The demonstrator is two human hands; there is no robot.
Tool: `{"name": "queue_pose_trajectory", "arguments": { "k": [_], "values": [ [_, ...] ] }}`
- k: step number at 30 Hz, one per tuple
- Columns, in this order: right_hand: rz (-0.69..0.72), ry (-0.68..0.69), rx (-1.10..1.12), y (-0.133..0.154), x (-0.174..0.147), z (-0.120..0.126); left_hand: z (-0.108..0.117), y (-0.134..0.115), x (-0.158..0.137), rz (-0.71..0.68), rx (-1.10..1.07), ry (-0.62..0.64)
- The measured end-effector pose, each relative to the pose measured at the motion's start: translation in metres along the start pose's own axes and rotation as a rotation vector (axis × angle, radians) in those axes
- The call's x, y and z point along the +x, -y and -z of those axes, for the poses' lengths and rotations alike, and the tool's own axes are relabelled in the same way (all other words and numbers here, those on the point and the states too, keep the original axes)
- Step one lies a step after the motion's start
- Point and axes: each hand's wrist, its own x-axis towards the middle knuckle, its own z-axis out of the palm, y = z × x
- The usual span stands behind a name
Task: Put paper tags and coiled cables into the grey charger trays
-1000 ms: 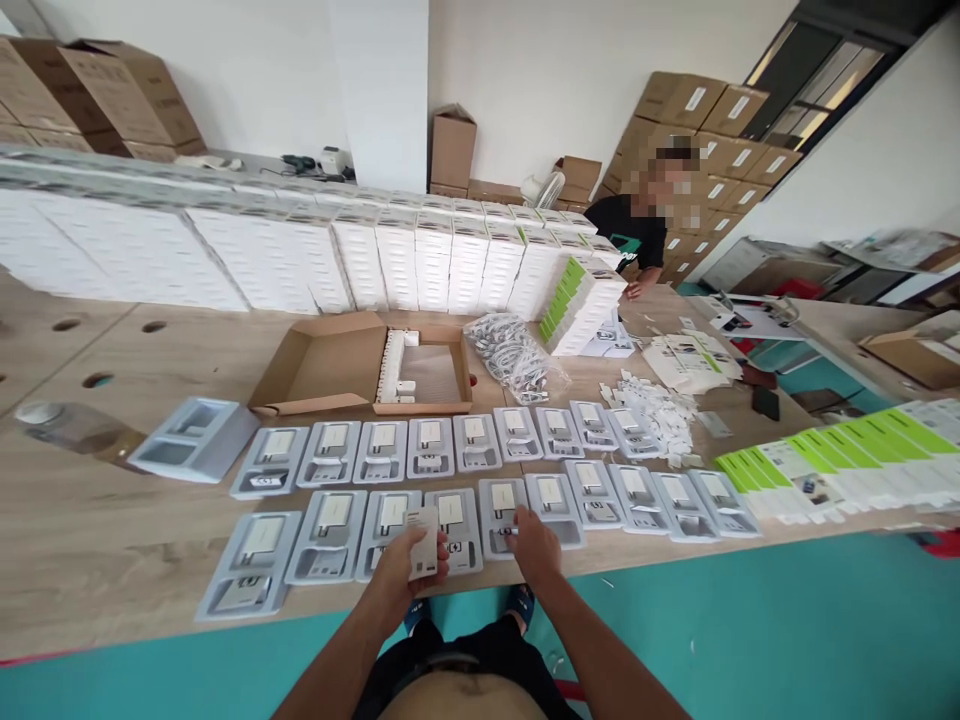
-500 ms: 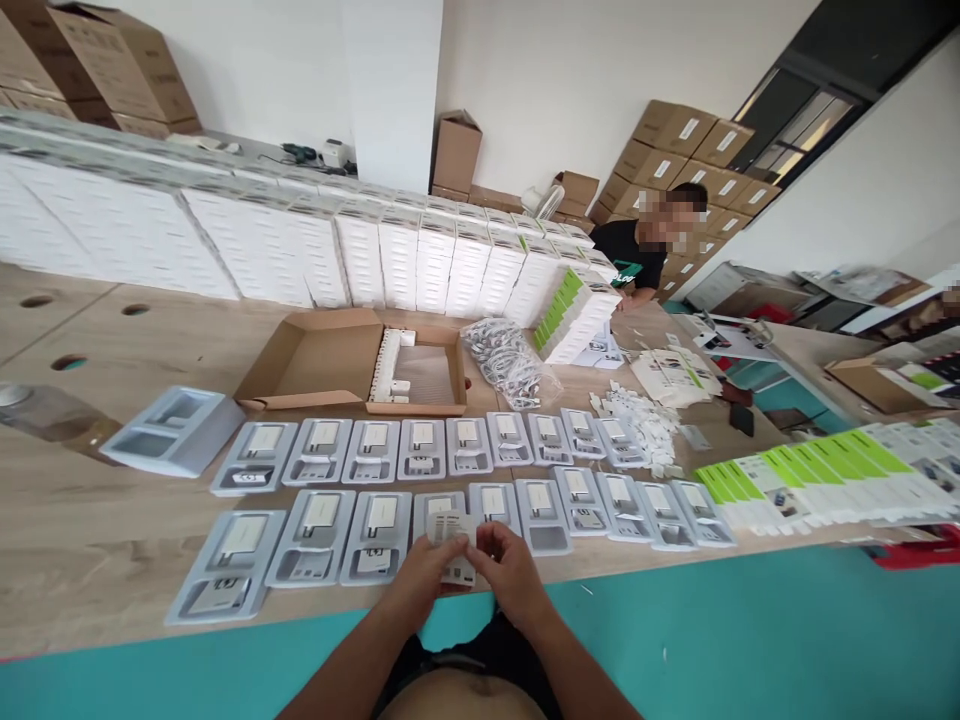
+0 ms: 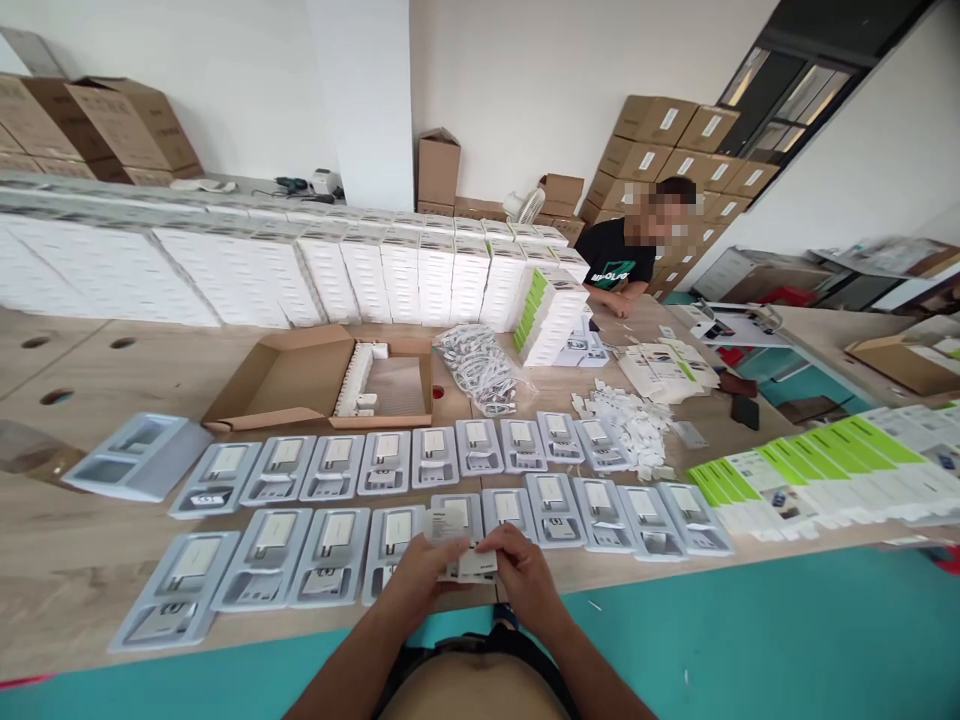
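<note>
My left hand point(image 3: 421, 578) is closed on a small stack of printed paper cards point(image 3: 445, 526), held over the near row of trays. My right hand point(image 3: 523, 568) pinches the edge of a card point(image 3: 478, 566) that sticks out at the stack's lower right. Just beyond the cards lies a grey plastic tray point(image 3: 474, 508), partly covered by them. Other trays in two rows each carry a white flat device point(image 3: 334, 533) in the upper hollow, many with a printed card point(image 3: 318, 583) in the lower one.
Behind the trays are an open carton point(image 3: 292, 375) with white parts, a bag of cables point(image 3: 480, 370) and a pile of small white pieces point(image 3: 630, 425). White boxes point(image 3: 401, 280) form a long wall. Green-and-white sleeves point(image 3: 795, 470) line the right. A person point(image 3: 619, 255) leans at the far end.
My right hand now pinches a card shifted out to the right of the stack. The whole scene sits further left and slightly lower as my view has turned.
</note>
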Motion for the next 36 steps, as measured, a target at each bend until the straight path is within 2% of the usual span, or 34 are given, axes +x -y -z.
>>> {"name": "queue_pose_trajectory", "arguments": {
  "k": [2,5,7,12,17,19,22,25,30,36],
  "values": [
    [-0.069,0.000,0.053,-0.005,0.002,0.016,-0.010,0.004,0.007,-0.077,0.106,0.024],
    [-0.277,0.015,0.196,-0.016,0.007,0.036,-0.020,0.011,0.019,-0.132,0.238,-0.060],
    [-0.354,0.066,0.197,-0.023,0.010,0.046,-0.027,0.017,0.024,-0.148,0.283,-0.090],
    [-0.342,0.146,0.147,-0.030,0.009,0.060,-0.039,0.030,0.025,-0.146,0.291,-0.135],
    [-0.339,0.169,0.102,-0.039,-0.002,0.061,-0.038,0.046,0.027,-0.107,0.338,-0.167],
    [-0.302,0.160,0.007,-0.046,-0.002,0.065,-0.036,0.050,0.028,-0.082,0.352,-0.145],
    [-0.251,0.059,-0.337,-0.061,0.009,0.077,-0.032,0.048,0.027,-0.062,0.304,-0.139],
    [-0.294,-0.001,-0.624,-0.079,0.023,0.084,-0.028,0.038,0.021,-0.041,0.209,-0.181],
    [-0.365,0.025,-0.882,-0.098,0.033,0.070,-0.026,0.025,0.012,-0.014,0.158,-0.148],
    [-0.370,0.076,-1.095,-0.100,0.038,0.056,-0.023,0.021,0.012,-0.014,0.122,-0.134]
  ]
}}
